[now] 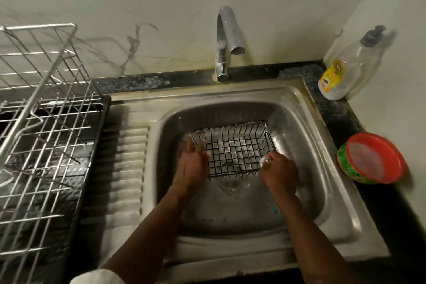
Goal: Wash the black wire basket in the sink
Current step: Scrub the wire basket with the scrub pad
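Here, the black wire basket (234, 147) sits open side up inside the sink (304, 136), toward the 12 o'clock half of the bowl, with its floor grid over the drain. Your left hand (192, 163) meets the basket at its 8 o'clock corner; the fingers are straight and slightly spread, laid against the wire side rather than curled round it, though motion blur softens their tips. Your right hand (279, 170) is at the basket's 4 o'clock corner, its fingers curled tight round a white wad (265, 161) that touches the rim wire; you cannot tell whether this is a scrubber or only foam. Taking the basket as the centre of the dial, the tap (227, 37) stands at 12 o'clock with its spout above the bowl. A clear soap bottle (345, 69) with a yellow label stands upright in the counter corner at 2 o'clock. A red-rimmed tub (371, 159) rests tilted on the dark counter at 3 o'clock, and a metal dish rack (46, 110) fills the 9 o'clock side beyond the ribbed draining board (124, 168).
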A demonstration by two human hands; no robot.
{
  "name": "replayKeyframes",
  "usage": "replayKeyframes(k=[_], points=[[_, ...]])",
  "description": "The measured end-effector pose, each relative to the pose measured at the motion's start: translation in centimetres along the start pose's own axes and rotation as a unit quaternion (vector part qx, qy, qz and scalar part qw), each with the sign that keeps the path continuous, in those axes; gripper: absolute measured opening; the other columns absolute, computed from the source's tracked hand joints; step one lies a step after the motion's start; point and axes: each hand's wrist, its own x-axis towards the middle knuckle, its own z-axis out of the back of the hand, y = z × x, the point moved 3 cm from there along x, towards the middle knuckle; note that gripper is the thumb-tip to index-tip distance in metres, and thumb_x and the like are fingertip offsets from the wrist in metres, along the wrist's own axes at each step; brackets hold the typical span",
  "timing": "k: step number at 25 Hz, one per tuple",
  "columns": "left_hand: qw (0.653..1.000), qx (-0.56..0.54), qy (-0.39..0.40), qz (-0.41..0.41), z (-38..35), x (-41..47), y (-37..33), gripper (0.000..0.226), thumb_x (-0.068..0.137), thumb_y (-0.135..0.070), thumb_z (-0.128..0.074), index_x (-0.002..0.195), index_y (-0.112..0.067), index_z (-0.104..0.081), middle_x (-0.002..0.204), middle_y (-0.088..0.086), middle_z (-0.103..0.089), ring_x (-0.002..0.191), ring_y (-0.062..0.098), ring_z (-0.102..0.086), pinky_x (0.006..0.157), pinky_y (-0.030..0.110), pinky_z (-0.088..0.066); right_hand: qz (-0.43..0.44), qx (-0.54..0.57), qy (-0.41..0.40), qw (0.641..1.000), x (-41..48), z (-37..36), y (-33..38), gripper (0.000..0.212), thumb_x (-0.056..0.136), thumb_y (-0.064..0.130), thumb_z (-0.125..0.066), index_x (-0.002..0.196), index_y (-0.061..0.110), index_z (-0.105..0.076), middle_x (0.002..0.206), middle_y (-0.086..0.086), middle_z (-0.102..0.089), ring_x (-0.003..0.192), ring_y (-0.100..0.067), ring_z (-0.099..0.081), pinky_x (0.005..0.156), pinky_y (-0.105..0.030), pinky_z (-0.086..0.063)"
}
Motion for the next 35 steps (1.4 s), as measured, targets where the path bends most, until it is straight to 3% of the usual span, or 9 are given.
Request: replayKeyframes(k=[3,6,10,13,16,21,26,30,35], points=[[0.960,0.164,0.182,-0.135,0.7,-1.4,-0.4,0.035,0.105,-0.041,-0.038,0.121,-0.029,-0.067,0.146,0.011,-0.048,0.147,0.030,-0.031,0.123,0.061,-0.009,-0.013,0.004,0.021,1.000,-0.2,0.1,0.3,0.015,0.080,0.014,-0.068,0.094,0.019,-0.072,0.092,-0.008,-0.074,0.087,-0.034,-0.069,0.067,-0.031,-0.049],[0.920,0.229,0.262,-0.182,0.9,-1.9,-1.1,0.035,0.105,-0.032,-0.039,0.132,-0.037,-0.060,0.138,0.003,-0.059,0.141,0.025,-0.044,0.120,0.066,0.005,-0.022,0.008,0.062,0.998,-0.6,0.2,0.2,0.016,0.079,0.019,-0.069,0.095,0.021,-0.072,0.093,-0.005,-0.075,0.089,-0.032,-0.070,0.067,-0.028,-0.047],[0.918,0.234,0.243,-0.210,0.0,-1.7,-1.2,0.061,0.090,-0.009,-0.053,0.150,-0.014,-0.046,0.157,0.011,-0.040,0.150,0.035,-0.030,0.121,0.065,-0.013,-0.018,0.058,0.057,0.997,-1.2,1.3,0.2,0.012,0.076,0.015,-0.071,0.086,0.022,-0.072,0.088,0.000,-0.076,0.081,-0.025,-0.071,0.062,-0.023,-0.045],[0.942,0.132,0.270,-0.148,1.7,-1.0,-2.1,0.035,0.092,-0.007,-0.052,0.125,-0.012,-0.063,0.130,0.014,-0.065,0.129,0.033,-0.054,0.112,0.042,-0.041,-0.021,0.068,0.049,0.996,-0.9,2.5,1.2,0.016,0.081,0.016,-0.069,0.095,0.021,-0.075,0.093,-0.001,-0.077,0.087,-0.023,-0.072,0.067,-0.023,-0.048],[0.959,0.074,0.238,-0.135,4.8,0.9,-3.1,0.017,0.092,-0.009,-0.055,0.103,-0.014,-0.067,0.103,0.011,-0.072,0.102,0.031,-0.068,0.090,0.037,-0.053,-0.005,0.088,0.032,0.996,-0.2,4.1,3.0,0.024,0.087,0.014,-0.064,0.107,0.021,-0.075,0.102,-0.004,-0.076,0.096,-0.025,-0.071,0.078,-0.027,-0.053],[0.968,-0.037,0.238,-0.066,7.4,4.3,-2.9,0.016,0.088,-0.006,-0.061,0.079,-0.019,-0.065,0.084,0.007,-0.072,0.084,0.030,-0.071,0.078,0.036,-0.056,0.000,0.093,0.033,0.995,2.2,5.5,5.8,0.028,0.084,0.015,-0.065,0.110,0.021,-0.076,0.104,-0.007,-0.077,0.099,-0.027,-0.071,0.085,-0.034,-0.057],[0.969,-0.039,0.241,-0.041,7.7,5.4,-2.2,0.015,0.097,-0.013,-0.058,0.093,-0.006,-0.070,0.093,0.009,-0.072,0.087,0.023,-0.067,0.081,0.031,-0.051,0.020,0.087,0.050,0.995,2.9,5.1,6.6,0.029,0.087,0.010,-0.061,0.111,0.018,-0.076,0.106,-0.009,-0.076,0.101,-0.026,-0.071,0.083,-0.026,-0.053],[0.972,-0.022,0.223,-0.065,7.5,6.1,-3.3,0.013,0.098,-0.015,-0.054,0.090,-0.015,-0.065,0.086,0.003,-0.067,0.082,0.022,-0.068,0.076,0.034,-0.054,0.044,0.091,0.057,0.993,3.0,3.9,7.0,0.030,0.088,0.008,-0.061,0.113,0.016,-0.075,0.106,-0.010,-0.076,0.101,-0.027,-0.070,0.083,-0.029,-0.054],[0.972,-0.057,0.198,-0.112,7.2,7.3,-7.4,0.016,0.097,-0.015,-0.059,0.113,-0.016,-0.063,0.095,-0.005,-0.061,0.088,0.012,-0.065,0.080,0.027,-0.056,0.051,0.113,0.039,0.992,3.8,3.7,7.6,0.025,0.092,0.015,-0.065,0.114,0.018,-0.075,0.108,-0.003,-0.076,0.101,-0.020,-0.071,0.081,-0.019,-0.046]])
